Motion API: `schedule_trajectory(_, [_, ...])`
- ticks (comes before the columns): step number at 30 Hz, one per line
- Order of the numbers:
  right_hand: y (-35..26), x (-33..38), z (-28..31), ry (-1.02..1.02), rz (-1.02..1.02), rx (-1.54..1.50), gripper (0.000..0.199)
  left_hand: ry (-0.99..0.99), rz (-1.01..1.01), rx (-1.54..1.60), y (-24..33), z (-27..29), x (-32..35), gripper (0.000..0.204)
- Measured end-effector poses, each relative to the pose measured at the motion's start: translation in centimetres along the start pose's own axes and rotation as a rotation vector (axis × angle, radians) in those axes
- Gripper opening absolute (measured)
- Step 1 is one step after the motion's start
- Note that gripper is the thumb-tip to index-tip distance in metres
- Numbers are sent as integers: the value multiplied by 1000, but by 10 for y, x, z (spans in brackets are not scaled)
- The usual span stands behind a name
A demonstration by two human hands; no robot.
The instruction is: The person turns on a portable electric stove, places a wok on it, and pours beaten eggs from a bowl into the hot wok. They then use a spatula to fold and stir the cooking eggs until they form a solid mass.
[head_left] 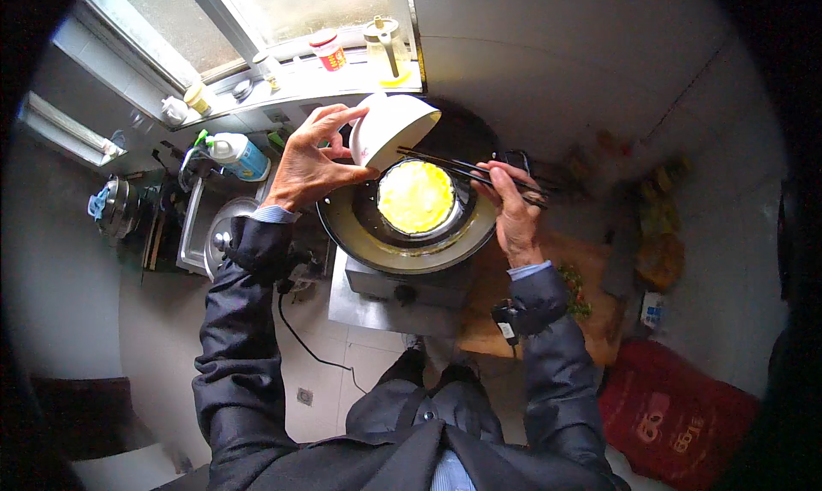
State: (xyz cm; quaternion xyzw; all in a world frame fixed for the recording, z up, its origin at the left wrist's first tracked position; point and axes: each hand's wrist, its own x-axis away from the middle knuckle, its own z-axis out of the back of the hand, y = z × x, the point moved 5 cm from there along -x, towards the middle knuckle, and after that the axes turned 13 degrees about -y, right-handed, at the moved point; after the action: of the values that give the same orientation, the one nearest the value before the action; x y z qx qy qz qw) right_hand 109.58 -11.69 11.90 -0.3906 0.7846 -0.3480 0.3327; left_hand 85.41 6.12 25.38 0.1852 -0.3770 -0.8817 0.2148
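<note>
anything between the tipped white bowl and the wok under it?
Nothing visible. The left hand holds the white bowl tilted right over the wok, where yellow egg already lies. The chopsticks in the right hand reach to the bowl's rim from the side, not blocking the drop.

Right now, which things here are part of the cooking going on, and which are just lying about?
In use:
left hand tipping the white bowl
right hand holding dark chopsticks
wok with yellow egg
stove

Lying about:
blue-and-white bottle
red-capped jar
wooden board
red bag
kettle
</note>
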Motion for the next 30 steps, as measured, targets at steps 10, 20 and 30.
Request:
schedule_trajectory(10, [-12,12,-17,-17,9,410,17,-22,37,-33,-1,-5,2,85])
schedule_trajectory(20, [-18,25,-59,-71,205,702,11,-59,-60,-161,12,-17,5,78])
schedule_trajectory(30, [-12,22,-65,-14,186,678,12,-78,-79,-197,16,-22,9,79])
